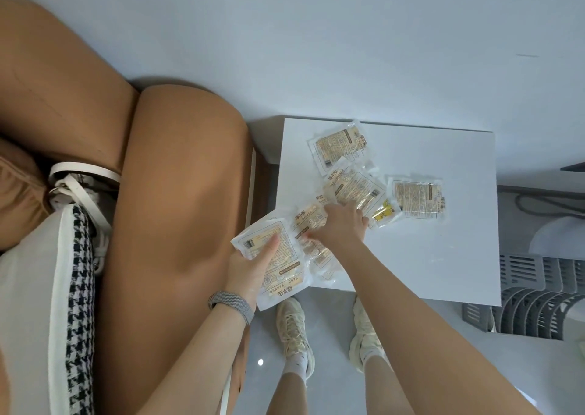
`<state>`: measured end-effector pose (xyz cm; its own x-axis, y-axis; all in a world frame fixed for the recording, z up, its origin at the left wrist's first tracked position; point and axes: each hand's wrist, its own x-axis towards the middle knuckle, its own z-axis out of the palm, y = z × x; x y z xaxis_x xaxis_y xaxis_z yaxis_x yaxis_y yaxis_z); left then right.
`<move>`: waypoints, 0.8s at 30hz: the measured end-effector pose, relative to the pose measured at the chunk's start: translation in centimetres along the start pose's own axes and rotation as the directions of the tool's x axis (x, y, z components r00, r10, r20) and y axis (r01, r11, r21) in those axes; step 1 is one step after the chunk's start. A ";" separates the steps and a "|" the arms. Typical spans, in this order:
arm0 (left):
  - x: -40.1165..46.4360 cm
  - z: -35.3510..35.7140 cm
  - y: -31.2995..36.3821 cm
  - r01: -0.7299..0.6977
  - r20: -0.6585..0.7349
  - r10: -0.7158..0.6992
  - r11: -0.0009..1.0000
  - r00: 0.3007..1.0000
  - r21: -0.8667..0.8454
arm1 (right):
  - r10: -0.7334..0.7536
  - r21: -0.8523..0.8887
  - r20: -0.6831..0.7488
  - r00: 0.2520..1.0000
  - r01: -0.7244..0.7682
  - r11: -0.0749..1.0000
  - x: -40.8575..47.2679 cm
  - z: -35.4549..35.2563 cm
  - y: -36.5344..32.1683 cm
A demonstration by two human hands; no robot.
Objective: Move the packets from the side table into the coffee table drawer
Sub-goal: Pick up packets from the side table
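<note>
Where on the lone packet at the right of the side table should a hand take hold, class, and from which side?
Take the packet at the right by its clear sealed right border, coming from the right. It lies flat on the side table and apart from the overlapping pile, and that edge is free; a small yellow packet crowds its left edge.

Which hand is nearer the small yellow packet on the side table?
Right. The right hand rests on the packets just left of the small yellow packet; the left hand holds a large packet at the side table edge, farther away.

Six packets (one small, yellow); one side table.
</note>
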<state>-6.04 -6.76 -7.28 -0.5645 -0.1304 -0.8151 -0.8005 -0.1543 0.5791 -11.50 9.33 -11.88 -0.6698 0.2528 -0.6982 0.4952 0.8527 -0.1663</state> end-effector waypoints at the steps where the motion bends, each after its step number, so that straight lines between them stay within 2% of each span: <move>1: -0.2 0.0 0.0 -0.001 -0.004 0.001 1.000 1.000 -0.002 | -0.003 0.013 -0.005 1.000 0.003 1.000 -0.1 -0.1 0.1; 4: -0.9 0.1 -0.2 -0.003 -0.024 0.002 1.000 1.000 -0.015 | -0.022 0.038 -0.033 0.999 0.023 0.999 -0.4 -0.2 1.0; 8: -2.1 0.4 -0.5 -0.006 -0.050 0.003 0.998 0.999 -0.057 | -0.182 0.003 -0.169 0.969 0.185 0.983 -1.0 -0.2 2.0; 11: -3.0 0.8 -0.8 -0.014 -0.089 0.005 0.995 0.996 -0.096 | -0.207 0.243 -0.180 0.962 0.248 0.938 -1.2 -0.5 3.3; 13: -3.5 1.0 -0.9 -0.022 -0.114 0.009 0.993 0.993 -0.112 | -0.175 0.476 -0.185 0.967 0.244 0.845 -1.7 -1.5 4.3; 16: -4.5 1.2 -1.0 -0.036 -0.123 0.020 0.991 0.992 -0.130 | -0.120 0.782 -0.082 0.989 0.138 0.608 -3.7 -4.2 5.3; 18: -5.7 1.4 -0.7 -0.048 -0.139 0.023 0.983 0.990 -0.177 | -0.181 0.887 0.017 0.983 0.068 0.457 -5.2 -5.9 5.7; 19: -6.5 1.5 -0.4 -0.058 -0.150 0.029 0.978 0.988 -0.198 | -0.218 0.904 0.042 0.975 0.056 0.424 -5.9 -6.7 5.7; 24: -12.5 0.6 2.1 -0.105 -0.186 0.051 0.950 0.981 -0.293 | -0.356 0.857 0.040 0.934 0.151 0.493 -11.3 -11.1 3.2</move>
<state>-0.74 -4.88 4.10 -0.5573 -0.3183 -0.7669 -0.6425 -0.4197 0.6411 -8.45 14.24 3.22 -0.7794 -0.0854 -0.6207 0.6170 0.0671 -0.7841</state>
